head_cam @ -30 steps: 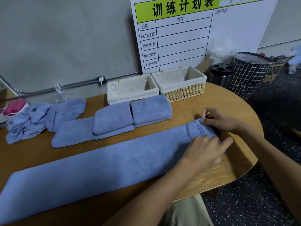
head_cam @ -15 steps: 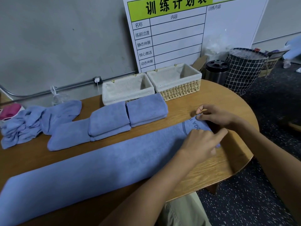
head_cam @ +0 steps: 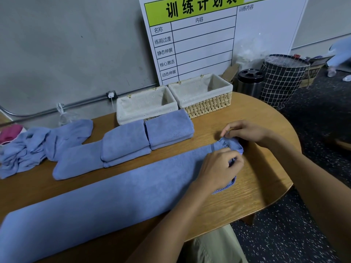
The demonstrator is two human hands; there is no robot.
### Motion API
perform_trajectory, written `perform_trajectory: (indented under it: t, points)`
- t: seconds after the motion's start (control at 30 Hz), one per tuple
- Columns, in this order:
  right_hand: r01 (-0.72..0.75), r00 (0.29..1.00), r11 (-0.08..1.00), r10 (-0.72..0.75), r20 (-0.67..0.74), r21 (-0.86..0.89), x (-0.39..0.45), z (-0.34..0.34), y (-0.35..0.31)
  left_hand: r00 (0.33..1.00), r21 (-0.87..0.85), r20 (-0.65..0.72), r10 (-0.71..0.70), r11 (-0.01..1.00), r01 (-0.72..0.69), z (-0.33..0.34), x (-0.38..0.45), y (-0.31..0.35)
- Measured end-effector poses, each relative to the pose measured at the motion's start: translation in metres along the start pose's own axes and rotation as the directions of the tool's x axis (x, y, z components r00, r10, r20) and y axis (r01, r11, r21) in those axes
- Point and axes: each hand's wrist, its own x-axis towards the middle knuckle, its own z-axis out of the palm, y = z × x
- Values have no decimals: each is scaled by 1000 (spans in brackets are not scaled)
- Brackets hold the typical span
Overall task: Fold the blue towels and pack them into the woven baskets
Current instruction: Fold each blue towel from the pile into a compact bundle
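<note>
Pinching the long towel's right end, now lifted off the tabletop, my left hand and right hand clamp their fingers on it (next fold starting, baskets unfilled).

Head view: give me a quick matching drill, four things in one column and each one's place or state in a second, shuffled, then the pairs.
Things:
1. long towel
2. folded towels
3. woven baskets
4. crumpled towels

States:
A. heaped at the table's left end
B. stacked side by side in front of the baskets
C. nothing visible inside, by the wall
D. its end pinched by the left hand and right hand

Pairs: 1-D, 2-B, 3-C, 4-A
</note>
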Motion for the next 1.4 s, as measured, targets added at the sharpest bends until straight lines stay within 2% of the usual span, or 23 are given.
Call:
perform_trajectory:
  t: [0.1,0.2,0.33,0.47,0.6,0.73,0.8,0.9,1.0,1.2,1.4]
  points:
    - [-24,1000,1000,24,10,-1,0,-3,-2,990,-59,-138,-17,998,9,2,-5,1]
    - [-42,998,997,40,43,62,-4,-4,-9,950,-135,-312,4,990,-49,2,-12,1]
    - [-124,987,933,80,142,338,-10,-5,-15,893,-119,-449,35,988,-98,-11,-27,-2]
    - [-28,980,934,-45,194,356,-5,4,-30,840,-163,-543,-2,981,-103,-40,-53,-4]
    - [120,974,973,-154,165,199,12,37,-74,805,-194,-590,-62,979,-66,-73,-85,-10]
    - [274,945,940,-303,127,205,26,85,-126,814,-270,-554,-174,963,22,-105,-124,-25]
    - [337,915,921,-369,161,194,34,114,-151,805,-283,-557,-203,958,46,-125,-145,-34]
    - [387,883,899,-425,198,203,44,162,-185,770,-312,-593,-237,949,52,-157,-175,-49]
    - [433,861,867,-479,171,244,55,211,-214,736,-328,-630,-248,944,38,-188,-205,-63]
    - [512,815,828,-552,175,228,72,303,-253,678,-274,-689,-257,958,84,-224,-261,-92]
    - [511,831,833,-542,123,213,79,362,-247,618,-302,-700,-358,932,198,-232,-296,-128]
